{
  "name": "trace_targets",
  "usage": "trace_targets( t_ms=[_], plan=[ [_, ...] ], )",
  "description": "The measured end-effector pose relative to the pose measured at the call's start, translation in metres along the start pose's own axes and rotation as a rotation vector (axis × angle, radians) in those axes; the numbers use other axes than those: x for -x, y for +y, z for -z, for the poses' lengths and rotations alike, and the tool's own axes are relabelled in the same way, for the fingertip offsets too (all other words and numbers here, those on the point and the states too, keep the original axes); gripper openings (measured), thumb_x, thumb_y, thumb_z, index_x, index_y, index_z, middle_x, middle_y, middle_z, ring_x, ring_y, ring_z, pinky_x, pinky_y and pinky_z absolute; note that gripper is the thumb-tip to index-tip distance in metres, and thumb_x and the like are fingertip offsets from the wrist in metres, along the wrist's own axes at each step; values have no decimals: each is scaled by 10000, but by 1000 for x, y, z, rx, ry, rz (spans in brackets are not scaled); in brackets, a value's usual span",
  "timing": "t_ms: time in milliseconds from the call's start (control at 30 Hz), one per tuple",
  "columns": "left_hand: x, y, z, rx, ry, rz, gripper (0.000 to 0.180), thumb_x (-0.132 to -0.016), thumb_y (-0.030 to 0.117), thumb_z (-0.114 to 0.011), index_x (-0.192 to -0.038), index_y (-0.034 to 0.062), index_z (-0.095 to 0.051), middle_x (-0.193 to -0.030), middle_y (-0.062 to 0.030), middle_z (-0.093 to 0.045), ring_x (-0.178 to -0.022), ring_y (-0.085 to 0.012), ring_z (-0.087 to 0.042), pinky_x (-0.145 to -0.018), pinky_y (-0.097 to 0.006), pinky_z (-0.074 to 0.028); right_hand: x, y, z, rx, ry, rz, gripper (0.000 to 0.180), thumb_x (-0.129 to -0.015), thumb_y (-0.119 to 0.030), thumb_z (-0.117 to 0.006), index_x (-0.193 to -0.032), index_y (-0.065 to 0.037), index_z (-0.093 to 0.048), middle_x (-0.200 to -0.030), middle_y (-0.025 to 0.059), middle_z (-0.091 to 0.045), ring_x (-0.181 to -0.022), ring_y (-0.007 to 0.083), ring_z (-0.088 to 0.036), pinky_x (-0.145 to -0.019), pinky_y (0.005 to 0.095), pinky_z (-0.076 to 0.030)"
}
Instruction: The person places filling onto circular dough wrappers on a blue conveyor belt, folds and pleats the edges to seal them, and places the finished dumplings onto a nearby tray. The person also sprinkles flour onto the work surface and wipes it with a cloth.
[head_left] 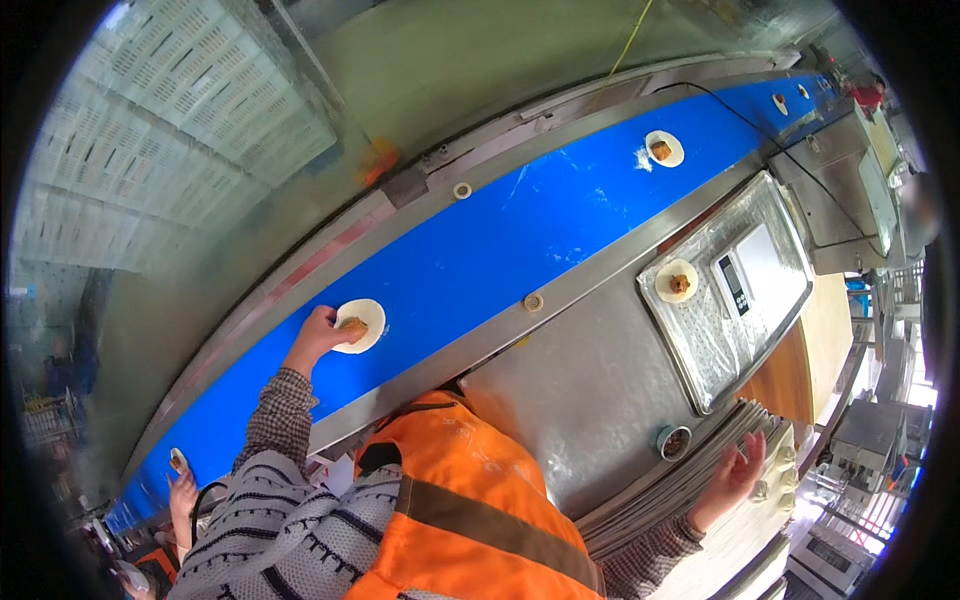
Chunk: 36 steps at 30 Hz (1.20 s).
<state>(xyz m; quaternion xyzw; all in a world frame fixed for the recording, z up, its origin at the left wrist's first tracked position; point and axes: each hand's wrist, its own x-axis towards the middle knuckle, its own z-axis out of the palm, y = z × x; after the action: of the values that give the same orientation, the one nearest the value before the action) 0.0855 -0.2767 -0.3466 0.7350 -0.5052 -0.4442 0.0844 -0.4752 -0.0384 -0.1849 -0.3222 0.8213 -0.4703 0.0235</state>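
Note:
My left hand (318,336) reaches out over the blue conveyor belt (480,250), its fingertips closed on a round white dough disc (366,322) with a brown lump of filling on it. The disc lies flat on the belt. My right hand (736,474) hovers at the lower right with fingers spread and nothing in it, above a stack of grey trays (660,490) and pale sheets (745,530). A small cup of brown filling (675,441) stands just left of that hand.
A plastic-wrapped scale (745,275) on the steel table (580,380) carries another filled disc (677,281). More filled discs (664,148) ride the belt further along. Another person's hand (183,492) works at the belt's near left end. White crates (170,130) are stacked beyond the belt.

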Motion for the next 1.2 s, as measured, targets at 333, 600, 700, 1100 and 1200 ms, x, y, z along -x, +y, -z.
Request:
trace_targets(
  t_ms=[333, 600, 700, 1100, 1200],
  plan=[
    [49, -47, 12, 544, -85, 18, 480, -737, 143, -710, -1153, 25, -502, -1072, -154, -600, -984, -271, -599, -806, -367, -515, 25, -17, -79, 61, -304, 72, 291, -838, 5, -574, -1129, -6, -567, -1014, 66, -618, -661, 81, -541, -557, 211, -439],
    [58, 61, -28, 1221, -733, -17, 592, -719, 206, -763, -1212, 39, -480, -1148, -102, -572, -978, -253, -605, -740, -430, -547, 51, -97, -145, -38, -728, 97, 268, -800, 42, -580, -1057, -30, -608, -944, 86, -641, -743, 117, -604, -663, 251, -509],
    [61, 133, -68, 1089, -924, -81, 638, -649, 121, -809, -1201, 36, -502, -1145, -80, -572, -1050, -227, -565, -868, -368, -492, 54, -106, -168, -299, -894, 72, 232, -844, -52, -595, -1072, -7, -604, -914, 82, -644, -768, 130, -608, -681, 260, -505],
    [94, 250, -141, 218, -1072, -483, 435, -735, 83, -700, -1137, 11, -553, -1003, -57, -611, -905, -131, -592, -758, -254, -489, 52, -88, -126, -106, -728, -74, 99, -858, -48, -606, -915, 32, -619, -822, 27, -626, -729, 70, -556, -642, 227, -472],
    [98, 256, -153, 109, -1105, -518, 417, -731, 84, -690, -1119, -1, -563, -984, -69, -624, -899, -136, -595, -753, -260, -486, 70, -64, -136, -575, -494, -305, 93, -812, -53, -624, -884, 5, -617, -701, 94, -590, -620, 124, -540, -578, 264, -450]
  ],
)
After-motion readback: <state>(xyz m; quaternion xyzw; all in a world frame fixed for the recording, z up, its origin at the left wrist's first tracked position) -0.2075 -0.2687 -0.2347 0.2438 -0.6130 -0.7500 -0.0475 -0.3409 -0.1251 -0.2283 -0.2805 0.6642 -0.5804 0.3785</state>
